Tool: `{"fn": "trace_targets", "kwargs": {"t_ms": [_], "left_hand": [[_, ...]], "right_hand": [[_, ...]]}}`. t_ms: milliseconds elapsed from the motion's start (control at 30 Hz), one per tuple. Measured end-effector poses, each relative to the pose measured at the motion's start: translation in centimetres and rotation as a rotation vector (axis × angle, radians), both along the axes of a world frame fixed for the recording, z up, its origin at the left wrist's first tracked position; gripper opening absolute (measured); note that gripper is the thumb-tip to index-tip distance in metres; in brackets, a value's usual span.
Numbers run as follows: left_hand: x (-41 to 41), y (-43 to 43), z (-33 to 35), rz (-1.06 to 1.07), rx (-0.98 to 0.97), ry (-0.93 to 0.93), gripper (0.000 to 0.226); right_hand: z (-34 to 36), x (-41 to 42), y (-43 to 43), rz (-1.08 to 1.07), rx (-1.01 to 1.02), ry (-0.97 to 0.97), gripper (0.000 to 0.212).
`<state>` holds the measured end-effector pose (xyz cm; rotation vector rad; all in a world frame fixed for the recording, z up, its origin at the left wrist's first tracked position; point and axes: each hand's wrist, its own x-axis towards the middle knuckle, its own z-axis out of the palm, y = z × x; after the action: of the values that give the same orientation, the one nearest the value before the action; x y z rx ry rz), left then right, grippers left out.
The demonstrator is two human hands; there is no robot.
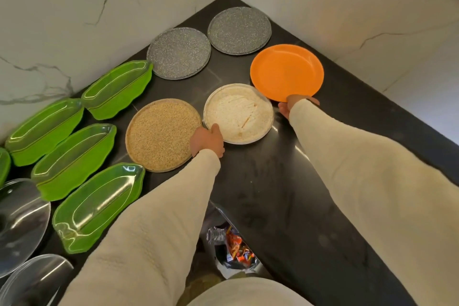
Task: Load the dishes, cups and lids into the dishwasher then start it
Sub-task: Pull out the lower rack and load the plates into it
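The right grip (294,104) pinches the near rim of the orange plate (286,72), thumb on top, fingers beneath. The left grip (207,140) holds the near-left rim of the white speckled plate (239,112), thumb over the edge, fingers curled below. That plate sits between the orange plate, whose edge just meets it, and a tan speckled plate (161,134) touching its left side. Two grey speckled plates (178,53) lie farther back toward the corner of the marble wall (74,7). Green leaf-shaped dishes (74,159) and clear lids (22,221) crowd the left; the dark table (285,194) lies bare between the sleeves, up to its near edge
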<state>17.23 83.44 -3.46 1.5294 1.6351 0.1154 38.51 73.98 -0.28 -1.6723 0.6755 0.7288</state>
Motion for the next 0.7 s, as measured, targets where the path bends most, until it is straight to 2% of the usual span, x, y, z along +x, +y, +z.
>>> {"fn": "trace_targets", "kwargs": {"t_ms": [67,167,233,267,333,400,533,600,700], "left_hand": [[-0.3,-0.7,1.2,0.026,-0.084,-0.161,0.035],[-0.9,-2.2,2.9,0.004,-0.208,-0.354,0.024],[-1.4,-3.5,3.8,-0.056,-0.2,-0.379,0.019],[-1.6,-4.1,4.3,-0.115,-0.116,-0.352,0.017],[-2.2,-5.2,5.1,-0.249,0.151,-0.233,0.026],[-3.2,-6.4,5.9,-0.338,0.397,-0.146,0.034],[-6.0,-8.5,7.5,-0.435,0.689,-0.182,0.031],[-7.5,-9.8,8.1,-0.542,0.763,-0.239,0.024],[-9.9,-12.4,8.5,-0.743,0.799,-0.265,0.023]], "right_hand": [[0.1,-0.3,-0.5,0.016,-0.02,-0.044,0.02],[0.9,-2.4,-2.6,0.056,0.043,-0.092,0.011],[1.4,-3.3,-4.4,0.084,0.099,-0.089,0.008],[1.8,-3.7,-5.3,0.098,0.121,-0.087,0.008],[2.3,-4.5,-7.0,0.111,0.158,-0.104,0.011],[3.0,-5.5,-9.2,0.088,0.22,-0.127,0.025],[4.4,-7.8,-14.2,0.059,0.312,-0.23,0.046],[4.8,-9.8,-17.1,0.166,0.209,-0.424,0.043],[4.6,-14.8,-22.8,0.378,-0.238,-0.815,0.038]]}}
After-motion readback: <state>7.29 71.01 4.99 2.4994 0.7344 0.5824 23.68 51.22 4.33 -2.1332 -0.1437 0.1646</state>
